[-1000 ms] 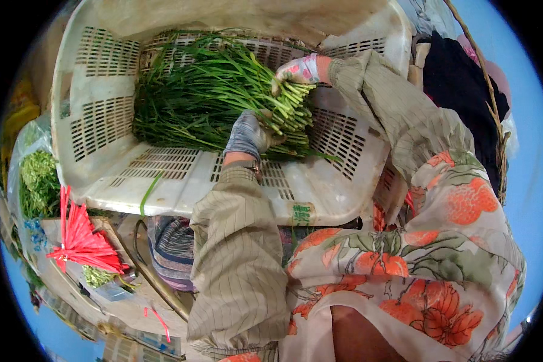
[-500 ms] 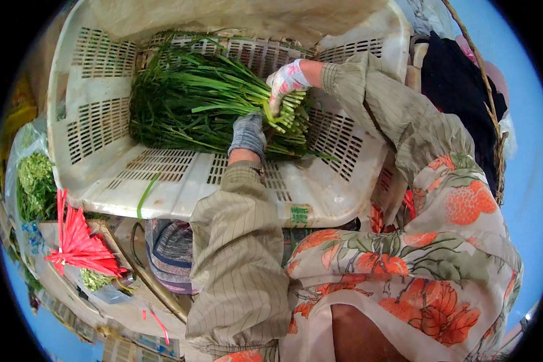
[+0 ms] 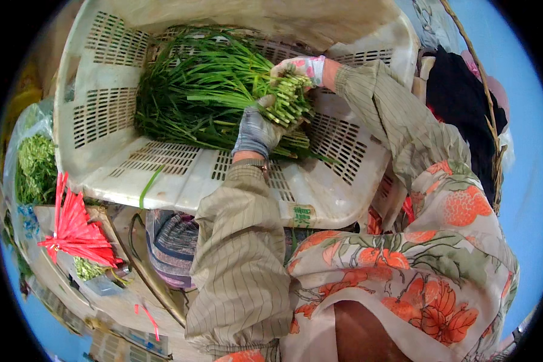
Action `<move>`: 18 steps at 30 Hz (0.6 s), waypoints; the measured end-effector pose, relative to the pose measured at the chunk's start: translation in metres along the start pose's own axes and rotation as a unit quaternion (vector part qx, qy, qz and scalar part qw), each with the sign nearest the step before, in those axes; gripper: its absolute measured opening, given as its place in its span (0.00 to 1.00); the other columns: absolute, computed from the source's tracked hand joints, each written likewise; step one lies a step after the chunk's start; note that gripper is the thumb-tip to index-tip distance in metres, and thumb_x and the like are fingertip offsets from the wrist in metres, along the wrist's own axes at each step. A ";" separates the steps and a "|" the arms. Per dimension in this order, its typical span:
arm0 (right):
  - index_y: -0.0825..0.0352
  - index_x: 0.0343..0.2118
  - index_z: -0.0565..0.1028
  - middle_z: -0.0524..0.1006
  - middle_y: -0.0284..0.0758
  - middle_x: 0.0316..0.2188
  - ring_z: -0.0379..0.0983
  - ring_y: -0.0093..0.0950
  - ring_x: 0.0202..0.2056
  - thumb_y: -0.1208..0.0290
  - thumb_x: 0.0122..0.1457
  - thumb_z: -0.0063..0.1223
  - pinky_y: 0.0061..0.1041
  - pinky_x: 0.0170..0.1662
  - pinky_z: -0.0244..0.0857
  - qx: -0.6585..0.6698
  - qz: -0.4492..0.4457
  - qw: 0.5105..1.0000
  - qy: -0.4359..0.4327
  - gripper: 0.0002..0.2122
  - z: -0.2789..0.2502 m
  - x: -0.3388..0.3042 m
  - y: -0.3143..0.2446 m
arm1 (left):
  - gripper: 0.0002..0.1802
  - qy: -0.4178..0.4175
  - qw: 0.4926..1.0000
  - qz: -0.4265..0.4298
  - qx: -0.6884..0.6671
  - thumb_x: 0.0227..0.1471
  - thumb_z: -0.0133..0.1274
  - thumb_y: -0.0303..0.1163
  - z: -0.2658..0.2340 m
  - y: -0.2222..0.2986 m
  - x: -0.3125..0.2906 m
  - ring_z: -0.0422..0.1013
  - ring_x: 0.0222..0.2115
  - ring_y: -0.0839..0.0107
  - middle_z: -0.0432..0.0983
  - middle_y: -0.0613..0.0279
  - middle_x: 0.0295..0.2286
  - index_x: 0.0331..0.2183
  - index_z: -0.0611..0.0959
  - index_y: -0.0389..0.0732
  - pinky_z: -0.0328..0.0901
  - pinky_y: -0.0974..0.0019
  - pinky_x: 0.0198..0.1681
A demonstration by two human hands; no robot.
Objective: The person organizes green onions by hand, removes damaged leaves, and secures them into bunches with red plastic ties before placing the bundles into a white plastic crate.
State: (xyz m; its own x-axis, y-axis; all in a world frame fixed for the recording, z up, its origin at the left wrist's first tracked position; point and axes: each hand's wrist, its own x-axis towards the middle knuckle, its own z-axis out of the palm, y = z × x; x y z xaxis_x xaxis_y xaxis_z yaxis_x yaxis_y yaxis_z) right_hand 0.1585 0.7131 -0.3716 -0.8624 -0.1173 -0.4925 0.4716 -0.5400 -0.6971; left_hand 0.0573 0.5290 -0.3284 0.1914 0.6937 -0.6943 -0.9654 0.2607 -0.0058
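Note:
My two gloved hands hold a bunch of long, narrow-leaved greens (image 3: 226,93) by its pale cut stems (image 3: 289,99). From below, my left hand (image 3: 256,130), in a grey glove, cups the stem ends, thumb on top. My right hand (image 3: 298,67), in a white and pink glove, is wrapped over their far side. The leaves trail left onto more loose greens (image 3: 187,130), which lie in a white slotted plastic basket (image 3: 344,196). The fingers under the stems are partly hidden.
A fan of red ties (image 3: 84,232) lies at the lower left, beside a clear bag of greens (image 3: 35,169). One loose green blade (image 3: 151,187) hangs over the basket's near rim. Dark cloth (image 3: 464,102) and a thin branch (image 3: 485,90) are at the right.
My left hand has shifted right and up onto the stem ends. The right hand has moved slightly right and up, and the bunch's cut ends now face me more.

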 end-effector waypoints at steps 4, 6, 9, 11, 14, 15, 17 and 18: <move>0.63 0.33 0.76 0.77 0.28 0.29 0.74 0.20 0.30 0.66 0.52 0.55 0.24 0.32 0.70 0.055 0.069 0.995 0.043 0.08 0.014 0.001 -0.022 | 0.16 0.019 0.997 0.079 0.015 0.51 0.52 0.34 -0.006 0.004 0.001 0.74 0.33 0.59 0.76 0.56 0.35 0.41 0.75 0.39 0.71 0.54 0.34; 0.66 0.31 0.78 0.76 0.29 0.28 0.73 0.20 0.33 0.65 0.50 0.57 0.23 0.37 0.67 -0.016 0.127 0.985 0.116 0.10 0.021 0.000 -0.032 | 0.13 0.021 0.997 0.057 0.039 0.48 0.54 0.32 -0.005 0.009 0.002 0.73 0.28 0.62 0.76 0.59 0.32 0.38 0.76 0.40 0.70 0.60 0.29; 0.69 0.28 0.78 0.75 0.30 0.28 0.72 0.21 0.34 0.65 0.47 0.61 0.23 0.40 0.65 -0.260 0.028 0.965 0.025 0.11 0.015 -0.001 -0.038 | 0.12 0.177 0.961 0.027 0.212 0.47 0.54 0.30 0.007 0.011 -0.003 0.72 0.27 0.64 0.76 0.60 0.31 0.36 0.77 0.41 0.69 0.62 0.28; 0.71 0.25 0.79 0.74 0.33 0.29 0.71 0.22 0.37 0.66 0.44 0.63 0.24 0.43 0.62 -0.278 0.108 0.953 0.059 0.12 0.034 -0.001 -0.053 | 0.14 0.166 0.952 0.025 0.257 0.45 0.58 0.35 -0.032 0.012 0.019 0.73 0.27 0.67 0.77 0.59 0.27 0.35 0.80 0.40 0.67 0.64 0.30; 0.68 0.26 0.80 0.75 0.33 0.29 0.71 0.22 0.37 0.64 0.45 0.62 0.24 0.43 0.62 -0.239 0.089 0.964 0.071 0.11 0.024 -0.011 -0.053 | 0.16 0.201 0.951 0.018 0.233 0.44 0.59 0.35 -0.027 0.008 0.023 0.72 0.27 0.69 0.77 0.59 0.28 0.37 0.80 0.40 0.67 0.65 0.32; 0.68 0.26 0.80 0.76 0.33 0.29 0.71 0.22 0.37 0.64 0.45 0.62 0.24 0.43 0.62 -0.245 0.096 0.962 0.071 0.11 0.024 -0.013 -0.054 | 0.17 0.215 0.950 0.016 0.224 0.43 0.59 0.35 -0.027 0.006 0.024 0.72 0.27 0.70 0.77 0.59 0.28 0.37 0.80 0.40 0.66 0.65 0.32; 0.68 0.25 0.80 0.76 0.33 0.30 0.71 0.21 0.37 0.63 0.45 0.62 0.24 0.43 0.62 -0.256 0.112 0.957 0.073 0.12 0.025 -0.017 -0.056 | 0.18 0.240 0.948 0.009 0.207 0.43 0.60 0.35 -0.029 0.004 0.025 0.71 0.27 0.71 0.77 0.58 0.29 0.38 0.80 0.40 0.66 0.65 0.33; 0.70 0.29 0.79 0.76 0.34 0.33 0.70 0.24 0.38 0.61 0.43 0.63 0.24 0.44 0.62 -0.286 0.130 0.944 0.102 0.16 0.032 -0.016 -0.058 | 0.18 0.172 0.936 0.076 0.297 0.42 0.60 0.35 -0.042 -0.001 0.026 0.71 0.28 0.69 0.77 0.58 0.29 0.38 0.79 0.40 0.67 0.64 0.34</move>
State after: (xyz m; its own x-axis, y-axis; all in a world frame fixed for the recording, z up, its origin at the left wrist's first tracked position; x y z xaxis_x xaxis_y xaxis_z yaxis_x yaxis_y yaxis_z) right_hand 0.1393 0.7195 -0.3062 -0.6776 0.0107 -0.7354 0.7353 0.0300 -0.6771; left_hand 0.0558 0.5188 -0.3768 -0.1076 0.5221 -0.8461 -0.6888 0.5746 0.4421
